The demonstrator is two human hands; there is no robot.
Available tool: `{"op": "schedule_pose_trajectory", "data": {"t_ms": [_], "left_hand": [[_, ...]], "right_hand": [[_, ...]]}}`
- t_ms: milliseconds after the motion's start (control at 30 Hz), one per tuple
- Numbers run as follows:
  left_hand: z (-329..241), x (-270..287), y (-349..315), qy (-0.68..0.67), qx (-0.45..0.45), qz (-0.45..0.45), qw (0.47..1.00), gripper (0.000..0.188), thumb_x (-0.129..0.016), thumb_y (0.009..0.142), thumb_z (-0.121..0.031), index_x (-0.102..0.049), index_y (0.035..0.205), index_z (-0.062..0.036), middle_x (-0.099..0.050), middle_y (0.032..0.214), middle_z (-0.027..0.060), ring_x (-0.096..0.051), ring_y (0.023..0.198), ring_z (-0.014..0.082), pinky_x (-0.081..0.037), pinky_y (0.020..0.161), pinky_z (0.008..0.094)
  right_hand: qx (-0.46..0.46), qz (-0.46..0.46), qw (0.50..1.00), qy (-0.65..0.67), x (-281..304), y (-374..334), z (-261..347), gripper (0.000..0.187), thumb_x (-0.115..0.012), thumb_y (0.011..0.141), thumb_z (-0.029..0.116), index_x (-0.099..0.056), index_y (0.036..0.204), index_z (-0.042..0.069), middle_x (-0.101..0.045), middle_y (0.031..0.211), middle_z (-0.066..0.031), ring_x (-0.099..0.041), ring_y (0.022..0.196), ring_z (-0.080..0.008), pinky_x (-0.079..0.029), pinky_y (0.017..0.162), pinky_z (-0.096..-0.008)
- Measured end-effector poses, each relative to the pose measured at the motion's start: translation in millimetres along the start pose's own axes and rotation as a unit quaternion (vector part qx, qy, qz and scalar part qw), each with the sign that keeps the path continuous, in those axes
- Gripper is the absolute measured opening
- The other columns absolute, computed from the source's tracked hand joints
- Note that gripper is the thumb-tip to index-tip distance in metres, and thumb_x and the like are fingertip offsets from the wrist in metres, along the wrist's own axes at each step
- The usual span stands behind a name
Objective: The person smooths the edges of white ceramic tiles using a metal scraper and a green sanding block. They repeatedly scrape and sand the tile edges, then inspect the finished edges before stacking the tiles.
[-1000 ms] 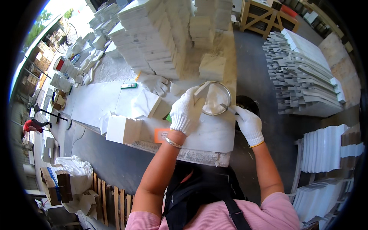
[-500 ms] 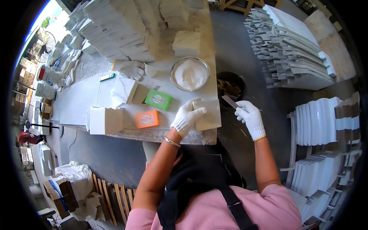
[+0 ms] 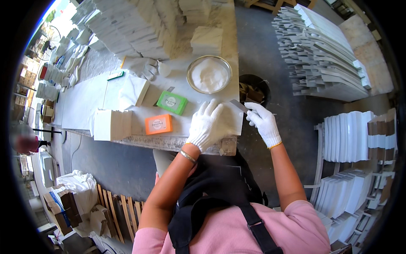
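Note:
In a white knitted glove, my left hand (image 3: 206, 125) lies on a pale stone tile (image 3: 231, 120) at the right front corner of the worktable, its fingers stretched out. My right hand (image 3: 264, 123), also gloved, is closed round a flat metal scraper (image 3: 239, 106). The blade points up and left, over the tile's right edge; whether it touches the tile I cannot tell. Left of my left hand are an orange rectangular pad (image 3: 159, 124) and a green one (image 3: 172, 103). Beyond the tile stands a round metal bowl (image 3: 189, 80) of white powder (image 3: 208, 75).
Stacked stone tiles (image 3: 139, 29) fill the table's far side. A block of white tiles (image 3: 112, 125) stands at its front edge. A dark bin (image 3: 263, 86) sits on the floor right of the table. More slabs (image 3: 321, 63) are piled farther right. An empty-looking glove (image 3: 141, 67) lies behind the pads.
My left hand has shifted from the tile's left side to lie flatter on it, fingers spread. My right hand has brought the scraper left and slightly up, to the tile's edge.

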State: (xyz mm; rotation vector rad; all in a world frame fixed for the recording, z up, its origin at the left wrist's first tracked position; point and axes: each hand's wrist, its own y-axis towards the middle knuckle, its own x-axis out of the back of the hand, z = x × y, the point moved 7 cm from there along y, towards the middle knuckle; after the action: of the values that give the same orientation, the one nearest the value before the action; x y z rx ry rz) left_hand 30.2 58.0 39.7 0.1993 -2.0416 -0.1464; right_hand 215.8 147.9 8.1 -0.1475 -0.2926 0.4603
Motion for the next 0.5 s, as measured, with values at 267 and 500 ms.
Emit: {"op": "schedule_pose_trajectory", "data": {"t_ms": [267,500], "left_hand": [[18,-13,-8,-0.028,-0.004,0.036,0.999,0.086,-0.082,0.069,-0.050,-0.054,0.140,-0.0110,-0.043,0.154,0.0178,-0.038,0.142,0.0406,-0.034,0.113,0.0511],[17,-13,-9,-0.029,-0.014,0.017,0.999,0.087,-0.080,0.070,-0.055,-0.054,0.140,-0.0114,-0.044,0.153,0.0173,-0.040,0.141,0.0398,-0.035,0.111,0.0508]], "right_hand": [[0.034,-0.021,0.997,-0.072,-7,8,-1,0.028,-0.061,0.097,0.012,-0.069,0.124,0.007,-0.073,0.093,-0.0049,-0.063,0.073,-0.0081,-0.053,0.066,-0.0253],[0.047,-0.050,0.993,-0.091,-9,-2,2,0.030,-0.062,0.097,0.011,-0.069,0.126,0.006,-0.073,0.094,-0.0027,-0.060,0.074,-0.0059,-0.052,0.065,-0.0233]]}}
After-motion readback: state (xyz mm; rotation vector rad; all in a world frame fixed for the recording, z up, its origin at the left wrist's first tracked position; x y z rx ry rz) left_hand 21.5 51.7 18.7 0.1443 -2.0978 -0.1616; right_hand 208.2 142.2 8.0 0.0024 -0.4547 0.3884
